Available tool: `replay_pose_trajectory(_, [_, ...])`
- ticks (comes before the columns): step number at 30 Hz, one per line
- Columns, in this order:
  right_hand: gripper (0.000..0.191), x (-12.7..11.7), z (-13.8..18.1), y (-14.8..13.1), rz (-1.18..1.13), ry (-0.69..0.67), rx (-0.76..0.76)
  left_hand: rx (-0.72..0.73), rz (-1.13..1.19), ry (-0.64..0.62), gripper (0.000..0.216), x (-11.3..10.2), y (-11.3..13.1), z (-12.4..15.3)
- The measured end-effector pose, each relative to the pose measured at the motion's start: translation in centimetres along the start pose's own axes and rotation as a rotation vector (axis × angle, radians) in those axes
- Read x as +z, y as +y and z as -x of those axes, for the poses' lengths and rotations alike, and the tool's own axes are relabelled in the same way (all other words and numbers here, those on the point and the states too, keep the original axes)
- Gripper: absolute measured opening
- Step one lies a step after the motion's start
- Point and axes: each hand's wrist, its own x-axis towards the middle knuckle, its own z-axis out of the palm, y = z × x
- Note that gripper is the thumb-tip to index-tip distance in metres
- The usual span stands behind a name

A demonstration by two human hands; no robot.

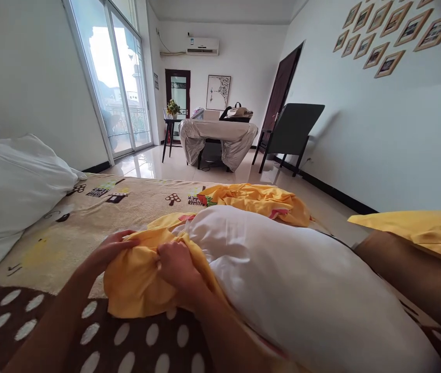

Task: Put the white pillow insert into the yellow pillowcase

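Note:
A yellow pillowcase (138, 285) is bunched around the left end of a white pillow (282, 264), which lies on the blanket. My right hand (177, 264) is closed in a fist on the gathered cloth, close to the pillow's end. At the pillowcase's far left edge is my left hand (117, 248), its fingers bent over the fabric and partly hidden by it. Most of the pillow is bare, its right part stretching toward the lower right corner.
Behind the pillow lies another crumpled yellow cloth (259, 199). A second white pillow (14, 181) rests at the left on the patterned blanket (127, 207). A bent leg (407, 274) is at the right. Beyond stand a covered table (220, 129) and a dark chair (294, 129).

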Motion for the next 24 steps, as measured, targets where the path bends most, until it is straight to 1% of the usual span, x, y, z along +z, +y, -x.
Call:
replay_pose_trajectory(2, [0.015, -1.1, 0.4, 0.4, -0.097, 0.074, 0.011, 0.031, -0.049, 0.036, 0.059, -0.8, 0.6, 0.3])
replay_pose_trajectory(4, [0.009, -2.2, 0.9, 0.7, -0.272, 0.192, 0.033, 0.101, -0.111, 0.107, 0.059, -2.0, 1.2, 0.6])
replay_pose_trajectory(7, [0.015, -3.5, 1.3, 1.7, -0.651, 0.445, 0.085, 0.218, -0.201, 0.257, 0.052, -3.8, 2.0, 1.3])
replay_pose_trajectory(8, [0.018, -3.8, 1.3, 2.1, -0.791, 0.536, 0.108, 0.225, -0.238, 0.262, 0.048, -4.2, 2.1, 1.6])
replay_pose_trajectory(9, [0.020, -4.0, 1.3, 2.6, -0.919, 0.622, 0.133, 0.205, -0.292, 0.202, 0.043, -4.5, 2.2, 1.9])
replay_pose_trajectory(10, [0.022, -4.2, 1.2, 3.1, -1.032, 0.692, 0.155, 0.163, -0.365, 0.082, 0.039, -4.5, 2.3, 2.2])
replay_pose_trajectory(11, [0.024, -4.4, 1.2, 3.6, -1.129, 0.742, 0.173, 0.114, -0.449, -0.080, 0.036, -4.2, 2.3, 2.5])
replay_pose_trajectory(13, [0.028, -4.5, 1.0, 4.3, -1.262, 0.800, 0.188, 0.044, -0.579, -0.439, 0.034, -2.8, 2.4, 3.1])
replay_pose_trajectory(14, [0.030, -4.5, 0.9, 4.5, -1.301, 0.818, 0.190, 0.050, -0.603, -0.564, 0.034, -1.6, 2.5, 3.4])
replay_pose_trajectory(15, [0.031, -4.6, 0.9, 4.6, -1.328, 0.827, 0.191, 0.086, -0.608, -0.621, 0.033, -0.3, 2.6, 3.7])
replay_pose_trajectory(16, [0.031, -4.6, 0.9, 4.6, -1.343, 0.827, 0.193, 0.142, -0.602, -0.606, 0.033, 1.0, 2.7, 3.9])
replay_pose_trajectory(17, [0.032, -4.6, 0.9, 4.6, -1.347, 0.823, 0.193, 0.203, -0.587, -0.543, 0.033, 2.3, 2.9, 4.2])
replay_pose_trajectory(19, [0.032, -4.5, 1.0, 4.3, -1.329, 0.799, 0.179, 0.309, -0.507, -0.345, 0.034, 4.2, 3.0, 4.5])
replay_pose_trajectory(20, [0.032, -4.4, 1.1, 4.1, -1.309, 0.782, 0.166, 0.345, -0.436, -0.255, 0.034, 4.7, 3.0, 4.5])
replay_pose_trajectory(22, [0.032, -4.3, 1.2, 3.6, -1.256, 0.736, 0.134, 0.400, -0.199, -0.105, 0.034, 4.8, 2.9, 4.5])
replay_pose_trajectory(24, [0.031, -4.2, 1.2, 3.1, -1.206, 0.694, 0.123, 0.445, 0.043, 0.002, 0.037, 3.8, 2.5, 4.4])
